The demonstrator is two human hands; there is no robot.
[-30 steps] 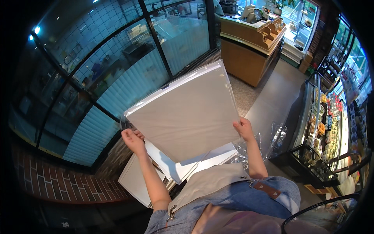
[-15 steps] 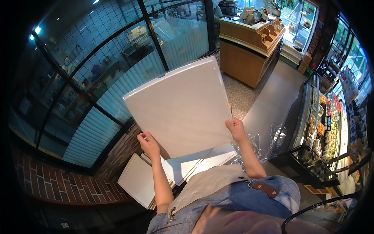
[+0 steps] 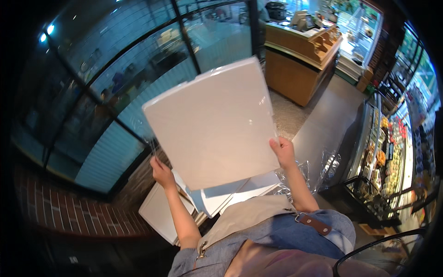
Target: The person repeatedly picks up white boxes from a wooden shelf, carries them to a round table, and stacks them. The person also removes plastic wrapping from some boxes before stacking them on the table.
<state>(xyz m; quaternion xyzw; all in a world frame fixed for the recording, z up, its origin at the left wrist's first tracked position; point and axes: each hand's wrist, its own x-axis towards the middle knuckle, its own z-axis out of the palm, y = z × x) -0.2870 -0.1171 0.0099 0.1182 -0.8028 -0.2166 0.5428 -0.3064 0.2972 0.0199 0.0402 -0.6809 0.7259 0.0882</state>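
Note:
A large, flat white square panel (image 3: 214,127) is held up in front of me, its glossy edges showing clear plastic wrap. My right hand (image 3: 283,153) grips its right edge, thumb on the face and fingers hidden behind. Off the panel's left side, my left hand (image 3: 162,173) is closed on a thin strand of clear plastic film (image 3: 153,147), stretched up toward the panel. Below the panel lie more white flat pieces (image 3: 240,191). Another white panel (image 3: 161,210) rests at the lower left, beside my left forearm.
Crumpled clear plastic (image 3: 328,164) lies right of my right forearm. Further right stand a black basket (image 3: 371,201) and a lit display case (image 3: 385,147) of packed goods. A wooden counter (image 3: 295,64) is ahead; a framed glass wall (image 3: 152,69) and brickwork (image 3: 69,214) run along the left.
My left hand has moved left and away from the panel's edge, drawing the clear film out with it. The panel has shifted slightly; my right hand still grips it.

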